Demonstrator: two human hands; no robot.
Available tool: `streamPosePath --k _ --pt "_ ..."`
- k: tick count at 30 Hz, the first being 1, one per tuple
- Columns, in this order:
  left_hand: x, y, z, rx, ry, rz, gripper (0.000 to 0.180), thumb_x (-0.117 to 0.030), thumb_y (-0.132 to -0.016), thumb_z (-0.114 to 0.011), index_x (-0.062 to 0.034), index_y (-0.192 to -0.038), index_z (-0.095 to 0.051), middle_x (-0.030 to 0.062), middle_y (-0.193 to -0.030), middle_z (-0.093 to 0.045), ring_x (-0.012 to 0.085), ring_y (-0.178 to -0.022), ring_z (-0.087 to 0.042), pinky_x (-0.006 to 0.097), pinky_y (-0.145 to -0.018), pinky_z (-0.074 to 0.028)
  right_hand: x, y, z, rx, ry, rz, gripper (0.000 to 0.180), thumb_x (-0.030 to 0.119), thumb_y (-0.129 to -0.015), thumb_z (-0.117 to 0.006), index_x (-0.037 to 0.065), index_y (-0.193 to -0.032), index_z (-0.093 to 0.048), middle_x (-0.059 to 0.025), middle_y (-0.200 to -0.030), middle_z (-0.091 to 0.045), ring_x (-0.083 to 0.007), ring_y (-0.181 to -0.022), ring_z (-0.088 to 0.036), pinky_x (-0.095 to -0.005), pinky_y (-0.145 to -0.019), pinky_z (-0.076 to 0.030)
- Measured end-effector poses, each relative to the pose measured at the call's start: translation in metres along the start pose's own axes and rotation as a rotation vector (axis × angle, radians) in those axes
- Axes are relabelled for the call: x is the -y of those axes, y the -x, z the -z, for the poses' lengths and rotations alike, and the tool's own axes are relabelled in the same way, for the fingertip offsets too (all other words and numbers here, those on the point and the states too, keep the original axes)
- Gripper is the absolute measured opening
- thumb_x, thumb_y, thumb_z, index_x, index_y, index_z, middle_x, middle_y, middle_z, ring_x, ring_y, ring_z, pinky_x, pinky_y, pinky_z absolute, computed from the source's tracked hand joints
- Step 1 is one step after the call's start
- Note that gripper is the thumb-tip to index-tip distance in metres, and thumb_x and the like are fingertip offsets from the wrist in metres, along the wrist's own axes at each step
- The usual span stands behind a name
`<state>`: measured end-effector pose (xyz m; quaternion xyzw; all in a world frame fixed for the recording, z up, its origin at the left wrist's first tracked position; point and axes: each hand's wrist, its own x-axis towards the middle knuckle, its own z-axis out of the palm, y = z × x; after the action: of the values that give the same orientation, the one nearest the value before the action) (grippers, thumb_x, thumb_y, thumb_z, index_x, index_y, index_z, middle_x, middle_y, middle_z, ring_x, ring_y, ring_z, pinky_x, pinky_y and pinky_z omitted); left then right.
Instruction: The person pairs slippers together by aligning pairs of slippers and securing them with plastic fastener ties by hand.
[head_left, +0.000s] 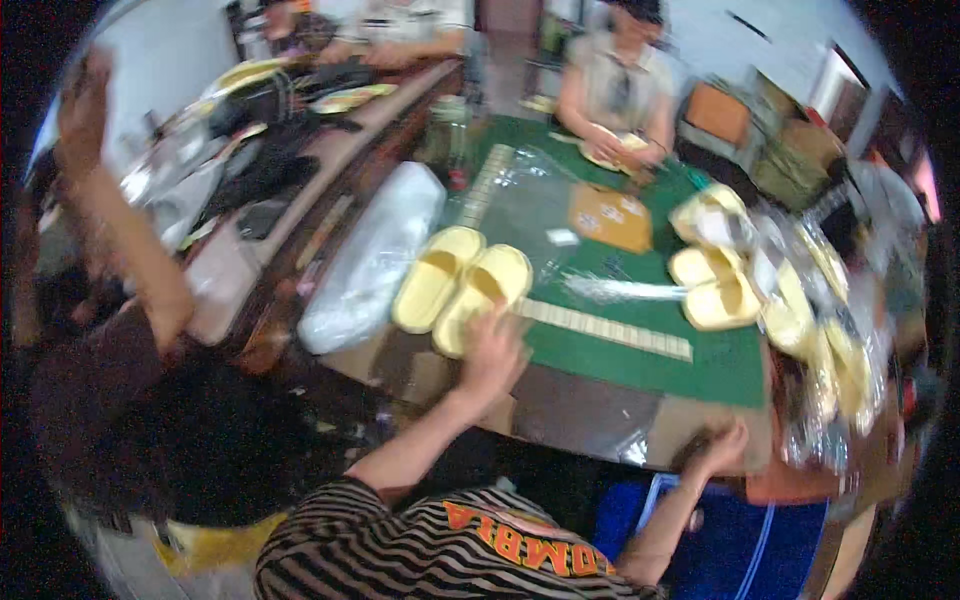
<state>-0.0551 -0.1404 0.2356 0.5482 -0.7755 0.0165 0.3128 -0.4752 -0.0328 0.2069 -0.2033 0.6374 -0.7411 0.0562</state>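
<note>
A pair of pale yellow slide slippers [434, 282] lies side by side on the table, left of the middle, toes away from me. Over the near right slipper [497, 277] reaches my left hand [493, 355], its fingers stretched out along the slipper's right edge. Motion blurs this hand, and whether it presses on the slipper is unclear. My right hand [722, 447] is low over the table's near right edge, its fingers bent and smeared. Nothing shows clearly in it. More yellow slippers [722, 302] lie to the right, several of them in clear plastic bags [850, 375].
A green mat [590, 352] with pale ruler strips [610, 330] covers the table [560, 408]. A white plastic bundle [375, 258] lies left of the slippers. Across the table a person [620, 90] handles a yellow slipper. Another person's raised arm [120, 210] is at left.
</note>
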Motion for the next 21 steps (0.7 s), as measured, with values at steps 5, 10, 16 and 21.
streamPosePath --k 5,10,16,21 --pt "-0.048 -0.011 -0.043 0.16 0.329 -0.209 0.042 -0.022 -0.081 -0.064 -0.0061 -0.119 -0.052 0.0169 -0.137 -0.035 0.035 -0.135 -0.023 0.058 -0.109 -0.018 -0.002 -0.015 -0.02 0.129 -0.293 -0.106 0.017 0.023 -0.091 -0.055 0.009 -0.1 -0.058 0.0034 -0.072 -0.047 -0.0058 -0.064 -0.042 -0.0232 -0.052 -0.035" --pt "-0.051 -0.019 -0.068 0.239 0.188 -0.265 0.043 -0.026 -0.084 -0.059 -0.0065 -0.122 -0.05 0.0145 -0.132 -0.042 0.0306 -0.129 -0.033 0.053 -0.107 -0.023 0.031 -0.025 -0.1 0.149 -0.028 -0.074 0.028 0.017 -0.091 -0.053 0.007 -0.118 -0.055 0.0079 -0.064 -0.04 -0.0023 -0.049 -0.035 -0.0181 -0.04 -0.027" --pt "-0.052 -0.027 -0.062 0.229 0.212 -0.279 0.044 -0.021 -0.085 -0.061 -0.0075 -0.125 -0.047 0.0134 -0.135 -0.039 0.0304 -0.13 -0.032 0.053 -0.108 -0.022 0.031 -0.092 -0.17 0.149 -0.094 -0.039 0.024 0.023 -0.086 -0.063 0.003 -0.1 -0.063 0.0033 -0.064 -0.048 -0.0046 -0.051 -0.037 -0.0215 -0.044 -0.029" --pt "-0.057 -0.026 -0.063 0.274 0.197 -0.295 0.045 -0.022 -0.087 -0.059 -0.0074 -0.127 -0.046 0.0135 -0.135 -0.039 0.0314 -0.129 -0.032 0.053 -0.108 -0.022 0.02 -0.126 -0.195 0.015 0.451 0.142 0.038 0.024 -0.077 -0.068 0.008 -0.11 -0.057 -0.019 -0.1 -0.064 -0.0353 -0.096 -0.059 -0.0423 -0.082 -0.045"
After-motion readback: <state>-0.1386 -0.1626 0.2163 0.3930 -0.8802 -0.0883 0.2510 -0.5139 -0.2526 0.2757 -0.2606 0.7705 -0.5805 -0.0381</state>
